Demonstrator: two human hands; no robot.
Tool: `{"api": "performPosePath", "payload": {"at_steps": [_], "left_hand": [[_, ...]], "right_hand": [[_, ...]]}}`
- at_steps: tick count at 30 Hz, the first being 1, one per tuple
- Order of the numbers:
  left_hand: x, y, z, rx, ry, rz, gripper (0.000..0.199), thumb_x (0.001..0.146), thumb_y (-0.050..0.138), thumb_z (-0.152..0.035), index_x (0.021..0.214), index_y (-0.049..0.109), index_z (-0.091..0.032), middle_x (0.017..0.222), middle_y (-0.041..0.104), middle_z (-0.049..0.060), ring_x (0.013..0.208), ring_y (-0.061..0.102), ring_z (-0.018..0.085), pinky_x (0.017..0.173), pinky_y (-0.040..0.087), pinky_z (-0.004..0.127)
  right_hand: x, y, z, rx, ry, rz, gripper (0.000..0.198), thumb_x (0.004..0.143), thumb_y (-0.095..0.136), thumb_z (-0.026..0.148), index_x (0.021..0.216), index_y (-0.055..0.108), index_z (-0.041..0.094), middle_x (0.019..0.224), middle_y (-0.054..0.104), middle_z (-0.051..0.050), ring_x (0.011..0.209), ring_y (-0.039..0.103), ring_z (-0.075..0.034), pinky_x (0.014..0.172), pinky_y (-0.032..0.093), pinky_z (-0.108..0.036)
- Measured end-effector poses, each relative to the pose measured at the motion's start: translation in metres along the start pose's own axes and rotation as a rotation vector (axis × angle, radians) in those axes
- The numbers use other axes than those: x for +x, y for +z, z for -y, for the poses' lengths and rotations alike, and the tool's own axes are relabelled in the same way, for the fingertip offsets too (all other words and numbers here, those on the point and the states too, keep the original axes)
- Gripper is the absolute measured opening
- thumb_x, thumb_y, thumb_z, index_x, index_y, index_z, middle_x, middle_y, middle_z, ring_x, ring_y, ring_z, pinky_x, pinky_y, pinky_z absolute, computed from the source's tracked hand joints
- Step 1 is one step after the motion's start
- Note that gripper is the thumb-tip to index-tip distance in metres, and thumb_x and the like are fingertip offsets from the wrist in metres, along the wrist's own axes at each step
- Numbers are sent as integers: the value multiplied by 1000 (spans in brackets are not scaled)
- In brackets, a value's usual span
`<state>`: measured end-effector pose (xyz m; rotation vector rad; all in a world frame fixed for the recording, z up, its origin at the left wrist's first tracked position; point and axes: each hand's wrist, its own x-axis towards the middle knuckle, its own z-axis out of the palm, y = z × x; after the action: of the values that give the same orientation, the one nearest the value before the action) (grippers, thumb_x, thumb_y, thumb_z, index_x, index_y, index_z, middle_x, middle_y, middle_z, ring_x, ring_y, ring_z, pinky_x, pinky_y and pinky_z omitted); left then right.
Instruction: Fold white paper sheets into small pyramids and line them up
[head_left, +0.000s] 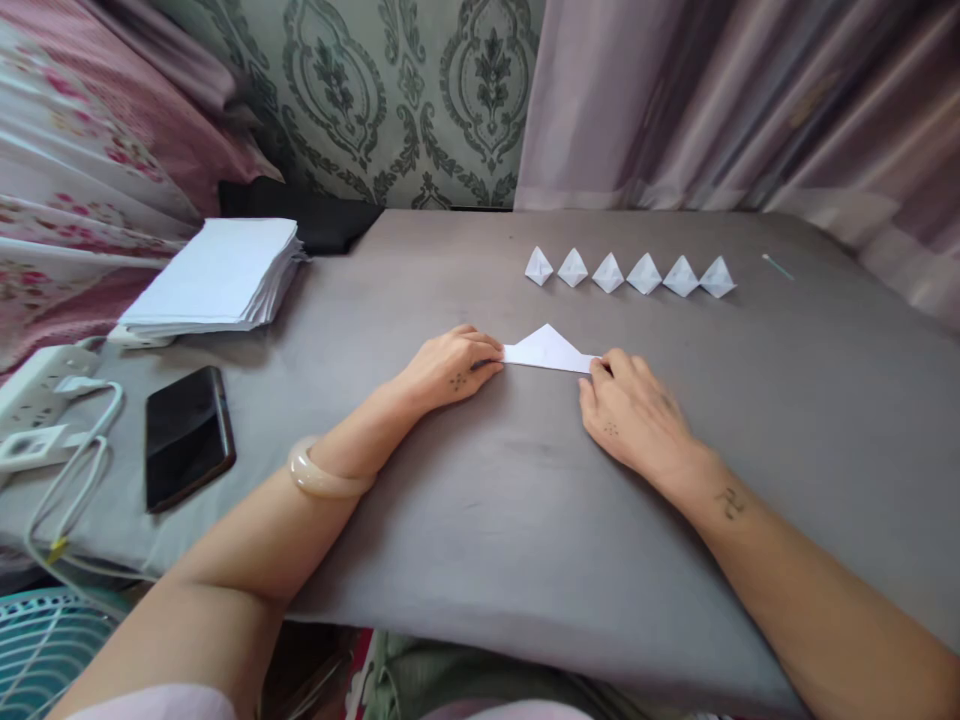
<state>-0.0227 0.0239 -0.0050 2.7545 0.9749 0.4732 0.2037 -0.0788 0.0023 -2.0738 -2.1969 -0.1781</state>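
A folded sheet of white paper [547, 348] lies on the grey cloth, a triangle peak pointing away from me above a straight flat band. At the band's left end, my left hand [457, 365] pinches the paper between thumb and fingers. My right hand [634, 405] grips the opposite end, its fingertips curled on the corner. Beyond the paper, toward the back right, several small folded paper boats [608, 272] stand in a row, apart from both hands.
A thick stack of white paper [217, 275] sits at the back left, beside a black cloth [300, 215]. Nearer are a phone [189, 438] and a power strip [45, 390] with white cables. A thin stick [778, 266] lies far right. A blue fan [52, 650] stands below the left edge.
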Motion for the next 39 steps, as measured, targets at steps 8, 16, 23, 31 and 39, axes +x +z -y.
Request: {"api": "performPosePath", "payload": {"at_steps": [8, 16, 23, 31, 39], "left_hand": [[10, 7, 4, 143, 205, -50, 40, 99, 32, -31, 105, 69, -18, 107, 68, 10, 95, 57, 19, 81, 44, 31], [15, 4, -6, 383, 291, -120, 37, 99, 29, -24, 96, 64, -14, 93, 67, 12, 92, 54, 21, 81, 37, 35], [11, -2, -24, 267, 261, -237, 35, 99, 34, -33, 102, 64, -15, 94, 67, 11, 89, 52, 20, 80, 36, 35], [7, -4, -58, -751, -171, -314, 30, 87, 58, -44, 84, 70, -17, 74, 63, 4, 71, 52, 14, 67, 40, 27], [10, 10, -77, -1410, -530, -248, 31, 72, 74, -45, 81, 68, -16, 73, 64, 0, 63, 54, 9, 60, 41, 21]], "right_hand": [[10, 12, -22, 135, 45, -143, 26, 89, 43, 22, 92, 69, 18, 102, 62, -11, 93, 53, -26, 71, 43, -37], [21, 13, -6, 171, -188, -274, 27, 89, 54, 34, 109, 65, 20, 109, 62, -10, 99, 50, -25, 85, 38, -38], [20, 0, -1, 125, -232, -368, 33, 97, 36, 26, 92, 67, 20, 93, 64, -7, 90, 50, -22, 90, 32, -37], [14, -50, -22, 673, 27, -483, 37, 85, 58, 48, 113, 60, 24, 102, 67, -8, 96, 60, -24, 92, 41, -42], [20, -33, -14, 1614, 318, -162, 41, 70, 74, 51, 95, 66, 19, 94, 72, -6, 87, 67, -20, 77, 52, -33]]}}
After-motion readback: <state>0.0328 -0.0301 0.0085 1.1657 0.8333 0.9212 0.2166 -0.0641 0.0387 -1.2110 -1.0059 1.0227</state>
